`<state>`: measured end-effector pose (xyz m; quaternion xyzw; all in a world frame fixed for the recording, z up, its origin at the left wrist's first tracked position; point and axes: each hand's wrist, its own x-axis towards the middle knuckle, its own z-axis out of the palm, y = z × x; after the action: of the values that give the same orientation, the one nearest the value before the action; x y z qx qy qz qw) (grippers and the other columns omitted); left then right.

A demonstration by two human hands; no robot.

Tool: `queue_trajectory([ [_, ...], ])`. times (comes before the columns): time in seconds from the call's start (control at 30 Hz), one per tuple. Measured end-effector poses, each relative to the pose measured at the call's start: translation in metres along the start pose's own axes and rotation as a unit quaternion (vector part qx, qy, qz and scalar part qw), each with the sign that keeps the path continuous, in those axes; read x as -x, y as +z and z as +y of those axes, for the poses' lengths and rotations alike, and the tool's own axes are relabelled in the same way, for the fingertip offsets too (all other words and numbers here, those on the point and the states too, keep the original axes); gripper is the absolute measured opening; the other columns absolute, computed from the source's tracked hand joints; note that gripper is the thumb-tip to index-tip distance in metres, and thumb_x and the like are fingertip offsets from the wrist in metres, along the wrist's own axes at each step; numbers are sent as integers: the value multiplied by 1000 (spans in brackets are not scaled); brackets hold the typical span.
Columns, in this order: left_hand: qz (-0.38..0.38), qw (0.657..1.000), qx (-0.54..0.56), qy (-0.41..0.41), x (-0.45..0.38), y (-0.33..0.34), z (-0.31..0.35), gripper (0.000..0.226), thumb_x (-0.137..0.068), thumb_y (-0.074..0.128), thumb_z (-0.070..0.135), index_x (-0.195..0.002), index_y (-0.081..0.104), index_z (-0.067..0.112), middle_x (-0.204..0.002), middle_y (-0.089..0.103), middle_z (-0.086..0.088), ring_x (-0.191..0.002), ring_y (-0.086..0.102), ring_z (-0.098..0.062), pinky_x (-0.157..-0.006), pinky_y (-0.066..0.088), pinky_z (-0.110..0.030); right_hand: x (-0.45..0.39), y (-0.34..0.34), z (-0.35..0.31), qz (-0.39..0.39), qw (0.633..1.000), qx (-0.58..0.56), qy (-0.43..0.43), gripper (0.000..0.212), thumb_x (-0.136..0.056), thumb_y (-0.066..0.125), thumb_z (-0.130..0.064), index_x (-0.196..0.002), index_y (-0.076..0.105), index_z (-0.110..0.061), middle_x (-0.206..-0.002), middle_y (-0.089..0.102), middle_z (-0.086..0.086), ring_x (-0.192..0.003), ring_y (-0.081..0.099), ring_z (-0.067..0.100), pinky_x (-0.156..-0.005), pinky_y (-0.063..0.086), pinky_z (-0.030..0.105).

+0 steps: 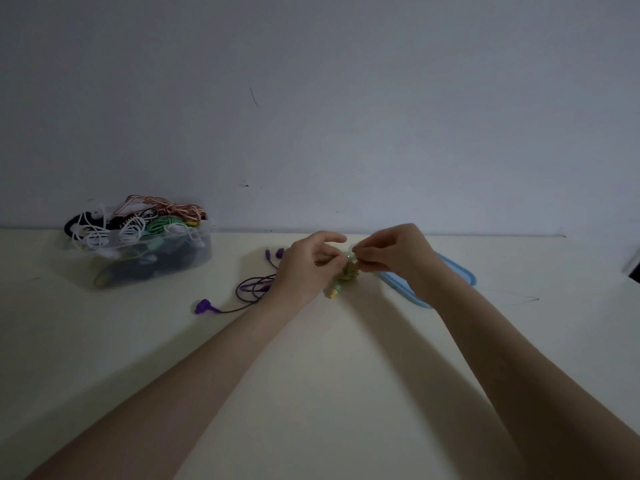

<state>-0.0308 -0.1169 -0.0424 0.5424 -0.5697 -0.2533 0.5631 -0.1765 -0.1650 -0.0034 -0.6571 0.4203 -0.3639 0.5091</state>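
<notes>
Green earphone bundle (346,273): was held between both hands just above the table (311,375), near its far edge.
Left hand (304,265): pinched the bundle's left side with thumb and curled fingers; one finger stood out straighter above.
Right hand (391,252): fingers were curled, pinching the bundle's top close to the left fingertips.
Long axis: ran from the pinch at upper right down to lower left.
Pointing: the yellow-green end (333,292) hung lowest, toward the person and slightly left, touching or just above the table; which one could not be told.
Step in hand: judged to be working a knotted cable loose at its top loop.
Next move: probably calls for a firm hold in one hand while the other draws a single strand free, without tightening the knot.
Surroundings: purple earphones (252,289) lay loose beside the left hand; a clear box (194,258) of tangled cables stood well to the left; a blue lid (460,271) lay under the right forearm.
</notes>
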Motion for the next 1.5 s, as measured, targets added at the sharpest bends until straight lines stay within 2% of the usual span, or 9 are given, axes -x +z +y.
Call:
queue_trajectory([
  [0.2, -19, 999, -20, -19, -1, 9, -2, 12, -85, 65, 9, -95, 69, 15, -74, 67, 9, -58, 61, 3, -47, 47, -15, -5, -17, -17, 61, 977, 195, -61, 10, -83, 62, 1, -86, 71, -2, -74, 68, 12, -50, 62, 7, -54, 52, 10],
  [0.37, -36, 999, -21, -23, -1, 10, -2, 10, -84, 66, 7, -89, 69, 15, -72, 67, 3, -54, 58, 1, -41, 43, -17, -10, -55, -13, 147, 934, 315, -83, 15, -80, 62, 1, -81, 73, -8, -67, 66, 9, -43, 55, -2, -62, 52, 15],
  [0.47, -39, 999, -15, -30, 0, 10, -2, 9, -84, 66, 7, -89, 69, 13, -71, 67, 2, -52, 57, 2, -41, 42, -16, -13, -61, 0, 140, 909, 389, -52, 12, -79, 63, -3, -83, 74, -6, -75, 69, 13, -61, 59, 13, -73, 50, 26],
  [0.7, -23, 999, -13, -24, 1, 8, 0, 16, -84, 65, 6, -83, 66, 21, -77, 67, 6, -62, 61, 6, -44, 47, -16, -17, -59, 28, 152, 901, 404, -42, 8, -80, 68, -10, -87, 73, -7, -94, 70, 13, -91, 61, 26, -72, 40, 24],
  [0.93, -1, 999, 18, -35, -2, 5, -2, 18, -83, 66, 8, -78, 66, 25, -76, 68, 9, -71, 64, -2, -68, 51, -15, -16, -59, 30, 183, 913, 360, -59, 10, -82, 65, -8, -87, 73, -8, -89, 70, 8, -78, 52, 14, -67, 34, 21],
  [1.03, 19, 998, 42, -48, -2, 4, -2, 19, -84, 65, 7, -76, 67, 24, -70, 68, 6, -64, 63, -7, -61, 54, -20, -16, -56, 20, 186, 921, 333, -76, 8, -81, 69, -12, -87, 73, -8, -81, 64, 1, -73, 52, 10, -55, 32, 15],
  [1.27, 9, 998, 41, -55, -3, -5, 1, 10, -83, 67, 7, -80, 66, 16, -75, 67, 1, -68, 63, -10, -65, 52, -20, -4, -18, -1, 15, 997, 50, -62, 5, -82, 67, -3, -77, 67, -5, -67, 63, 3, -59, 55, 11, -58, 46, 18],
  [1.4, 4, 989, -148, -12, -5, -23, 2, 13, -82, 66, 12, -81, 64, 25, -78, 62, 12, -66, 58, -2, -63, 44, -9, 1, 1, 7, -114, 993, 30, -21, 9, -83, 65, -1, -75, 66, -6, -74, 63, 6, -64, 55, 12, -63, 47, 20],
  [1.5, -11, 979, -205, 8, -5, -29, 4, 11, -81, 68, 18, -79, 66, 29, -88, 61, 9, -70, 58, -1, -70, 43, -13, 2, 5, 13, -123, 991, 47, -9, 6, -84, 66, -6, -78, 67, -7, -74, 62, 7, -63, 54, 10, -68, 45, 21],
])
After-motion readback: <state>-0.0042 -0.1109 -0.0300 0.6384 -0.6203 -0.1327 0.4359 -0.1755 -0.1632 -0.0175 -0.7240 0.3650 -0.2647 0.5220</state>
